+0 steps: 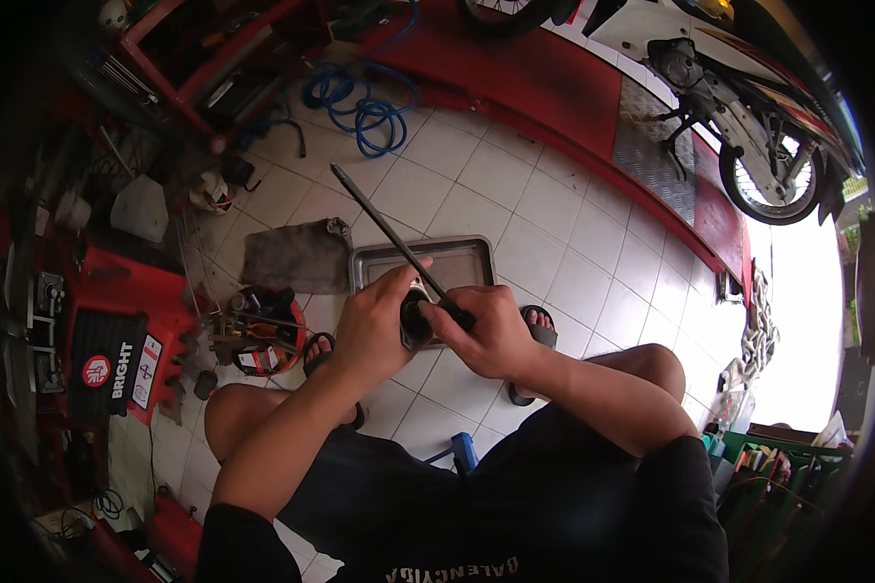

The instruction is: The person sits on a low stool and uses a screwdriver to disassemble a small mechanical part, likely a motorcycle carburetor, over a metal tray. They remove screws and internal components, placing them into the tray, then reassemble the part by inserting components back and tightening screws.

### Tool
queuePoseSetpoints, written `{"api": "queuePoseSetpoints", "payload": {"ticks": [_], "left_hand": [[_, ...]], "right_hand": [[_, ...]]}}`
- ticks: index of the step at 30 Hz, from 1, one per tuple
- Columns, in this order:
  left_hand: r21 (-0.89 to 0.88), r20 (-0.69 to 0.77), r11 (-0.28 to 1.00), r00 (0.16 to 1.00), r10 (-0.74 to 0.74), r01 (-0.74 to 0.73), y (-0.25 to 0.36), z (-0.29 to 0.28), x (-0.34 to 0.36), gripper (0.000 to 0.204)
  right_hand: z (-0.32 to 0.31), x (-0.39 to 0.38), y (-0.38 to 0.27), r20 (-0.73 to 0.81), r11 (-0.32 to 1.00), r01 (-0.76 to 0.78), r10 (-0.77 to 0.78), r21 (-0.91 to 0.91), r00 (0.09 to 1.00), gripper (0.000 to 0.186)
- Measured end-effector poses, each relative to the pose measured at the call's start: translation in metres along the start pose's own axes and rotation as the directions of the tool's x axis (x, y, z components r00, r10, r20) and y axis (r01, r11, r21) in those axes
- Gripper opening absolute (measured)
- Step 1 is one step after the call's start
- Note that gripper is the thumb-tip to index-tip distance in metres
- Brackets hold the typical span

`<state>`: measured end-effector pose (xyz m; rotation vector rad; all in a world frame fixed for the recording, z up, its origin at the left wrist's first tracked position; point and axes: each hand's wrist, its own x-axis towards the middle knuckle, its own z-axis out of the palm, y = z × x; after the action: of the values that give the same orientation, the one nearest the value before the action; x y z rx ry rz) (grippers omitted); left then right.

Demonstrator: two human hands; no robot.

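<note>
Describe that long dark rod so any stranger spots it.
From the red platform along the top, come down the tiled floor to the shallow metal tray. Above it, the long dark rod slants from the right hand up and leftward past the left hand. Unlike the grey cloth and rectangular tray nearby, it is straight and slim, with a narrowed tip.

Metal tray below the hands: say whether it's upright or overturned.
Upright: the tray rests on the tiles, raised rim uppermost, with its hollow inside showing. The left hand and right hand hide part of it.
</note>
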<state>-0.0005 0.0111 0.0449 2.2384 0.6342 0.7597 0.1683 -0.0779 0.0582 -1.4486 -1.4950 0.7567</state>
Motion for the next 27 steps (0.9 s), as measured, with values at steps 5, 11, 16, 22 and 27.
{"api": "queuePoseSetpoints", "payload": {"ticks": [5,11,16,22,27], "left_hand": [[0.060,0.008,0.998,1.000,-0.002,0.001,-0.002,0.003,-0.004,0.062],[0.096,0.009,0.995,0.999,0.031,-0.032,0.002,-0.005,0.005,0.061],[0.082,-0.024,0.991,0.994,0.105,-0.103,0.002,-0.009,0.011,0.064],[0.200,-0.030,0.980,0.999,0.013,-0.007,-0.040,-0.023,-0.005,0.059],[-0.038,-0.286,0.996,0.955,-0.083,0.075,-0.045,-0.061,-0.011,0.055]], "right_hand": [[0.003,-0.008,0.007,-0.005,0.995,0.092,-0.092,-0.029,0.996,0.026],[-0.014,-0.005,-0.008,-0.015,0.999,0.050,-0.051,-0.012,0.999,0.027],[-0.037,-0.008,-0.017,-0.014,0.993,0.094,-0.095,-0.071,0.995,0.025],[-0.075,-0.014,-0.034,-0.146,0.970,0.206,-0.224,-0.129,0.964,0.018],[-0.134,-0.023,-0.051,-0.455,0.971,0.132,-0.027,0.200,0.890,0.023]]}}
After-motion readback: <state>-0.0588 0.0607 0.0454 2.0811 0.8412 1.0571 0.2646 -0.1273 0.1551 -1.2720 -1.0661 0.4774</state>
